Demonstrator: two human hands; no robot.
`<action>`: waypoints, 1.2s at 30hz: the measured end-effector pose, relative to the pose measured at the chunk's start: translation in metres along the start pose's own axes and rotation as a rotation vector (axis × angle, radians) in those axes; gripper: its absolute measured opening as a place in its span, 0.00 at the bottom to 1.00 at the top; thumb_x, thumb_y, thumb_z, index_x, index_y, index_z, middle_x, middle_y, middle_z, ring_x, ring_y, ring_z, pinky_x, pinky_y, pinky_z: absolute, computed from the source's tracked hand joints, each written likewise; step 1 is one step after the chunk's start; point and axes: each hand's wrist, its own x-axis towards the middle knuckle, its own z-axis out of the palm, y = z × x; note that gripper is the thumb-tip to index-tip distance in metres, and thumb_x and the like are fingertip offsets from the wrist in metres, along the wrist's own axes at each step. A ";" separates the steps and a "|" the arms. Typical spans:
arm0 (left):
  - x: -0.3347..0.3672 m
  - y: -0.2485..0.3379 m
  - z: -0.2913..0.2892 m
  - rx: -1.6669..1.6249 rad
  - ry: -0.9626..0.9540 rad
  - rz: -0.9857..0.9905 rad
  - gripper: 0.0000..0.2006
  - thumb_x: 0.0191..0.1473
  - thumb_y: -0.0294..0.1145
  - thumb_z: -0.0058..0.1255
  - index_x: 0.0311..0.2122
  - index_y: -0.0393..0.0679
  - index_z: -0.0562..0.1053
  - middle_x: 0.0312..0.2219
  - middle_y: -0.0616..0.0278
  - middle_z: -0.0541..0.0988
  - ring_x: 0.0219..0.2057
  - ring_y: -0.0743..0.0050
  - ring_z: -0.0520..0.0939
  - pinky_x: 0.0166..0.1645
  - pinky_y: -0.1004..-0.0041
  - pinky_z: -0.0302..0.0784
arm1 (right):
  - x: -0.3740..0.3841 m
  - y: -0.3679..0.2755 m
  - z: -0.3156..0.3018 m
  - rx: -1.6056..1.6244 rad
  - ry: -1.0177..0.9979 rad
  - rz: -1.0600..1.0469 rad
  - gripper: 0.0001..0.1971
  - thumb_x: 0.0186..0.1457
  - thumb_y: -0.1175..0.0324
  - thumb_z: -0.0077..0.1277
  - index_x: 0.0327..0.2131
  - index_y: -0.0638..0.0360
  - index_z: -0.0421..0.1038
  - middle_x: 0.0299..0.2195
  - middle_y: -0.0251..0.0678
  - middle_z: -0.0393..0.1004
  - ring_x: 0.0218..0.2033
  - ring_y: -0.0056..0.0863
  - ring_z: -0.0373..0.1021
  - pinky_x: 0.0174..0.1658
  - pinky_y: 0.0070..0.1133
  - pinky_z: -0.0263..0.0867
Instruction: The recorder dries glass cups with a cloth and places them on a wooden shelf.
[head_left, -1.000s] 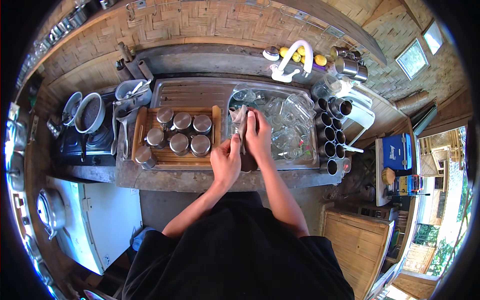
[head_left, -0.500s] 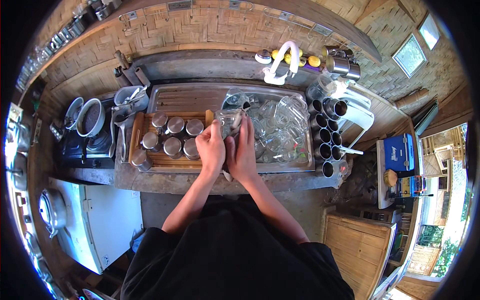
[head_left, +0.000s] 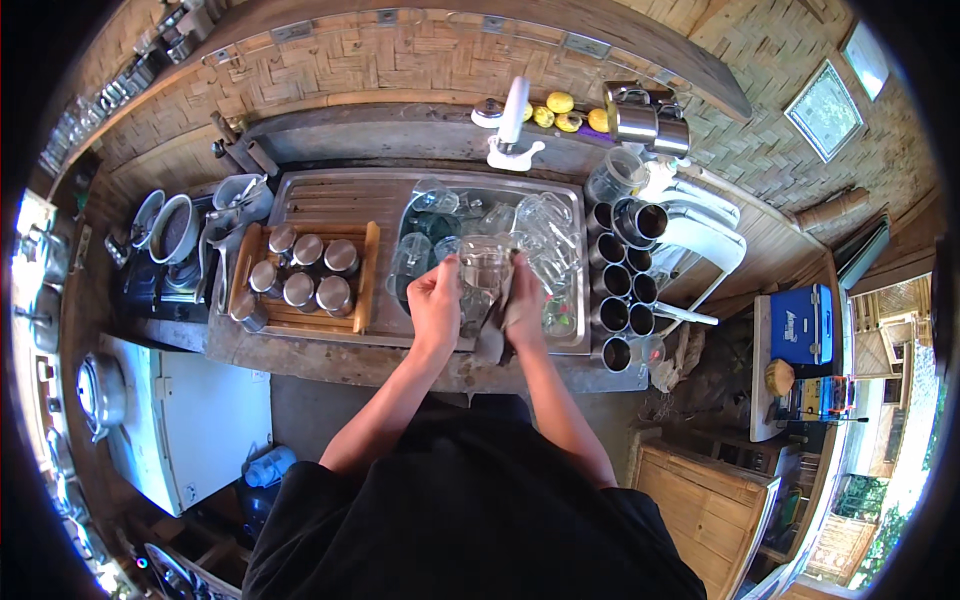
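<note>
Over the front of the sink [head_left: 330,189] I hold a clear glass mug [head_left: 485,263] between both hands. My left hand [head_left: 435,310] is closed on its left side, with the thumb up near the rim. Slightly smeared by motion, my right hand [head_left: 525,308] presses a grey-brown cloth [head_left: 490,345] to the mug's right side, and the cloth's end hangs down below. Behind and beside the mug, the basin is heaped with clear glassware [head_left: 545,230], several pieces lying on their sides.
Left of the basin, a wooden slatted tray [head_left: 368,285] carries several upturned metal cups [head_left: 300,290]. Dark-mouthed metal cups [head_left: 612,315] stand in rows at the right. A white faucet [head_left: 514,125] rises behind the sink, near yellow fruit [head_left: 560,103]. Pots [head_left: 178,228] sit on the stove at far left.
My hands have moved right relative to the sink, from beside the tray to over the glassware. The mug now stands more upright between them, and more cloth shows below it. The view has shifted.
</note>
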 end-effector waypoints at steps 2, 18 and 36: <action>0.005 -0.008 0.012 -0.010 0.188 -0.006 0.25 0.62 0.38 0.50 0.13 0.49 0.59 0.13 0.79 0.58 0.16 0.91 0.53 0.21 0.76 0.43 | -0.018 -0.047 -0.005 -0.138 -0.033 0.032 0.26 0.71 0.53 0.32 0.47 0.72 0.67 0.36 0.48 0.75 0.40 0.35 0.71 0.47 0.29 0.65; -0.065 -0.060 0.055 -0.001 0.013 -0.031 0.26 0.64 0.38 0.49 0.14 0.50 0.57 0.13 0.81 0.56 0.17 0.91 0.52 0.22 0.76 0.42 | 0.028 -0.040 -0.100 0.841 -0.282 0.713 0.29 0.68 0.46 0.33 0.53 0.64 0.69 0.47 0.43 0.76 0.44 0.34 0.76 0.52 0.32 0.71; -0.025 -0.011 0.054 -0.116 0.415 -0.032 0.18 0.56 0.42 0.56 0.19 0.50 0.65 0.14 0.78 0.60 0.14 0.88 0.57 0.21 0.79 0.46 | -0.007 -0.025 -0.082 0.529 -0.422 0.630 0.29 0.68 0.41 0.32 0.43 0.60 0.71 0.31 0.31 0.70 0.29 0.22 0.67 0.34 0.22 0.66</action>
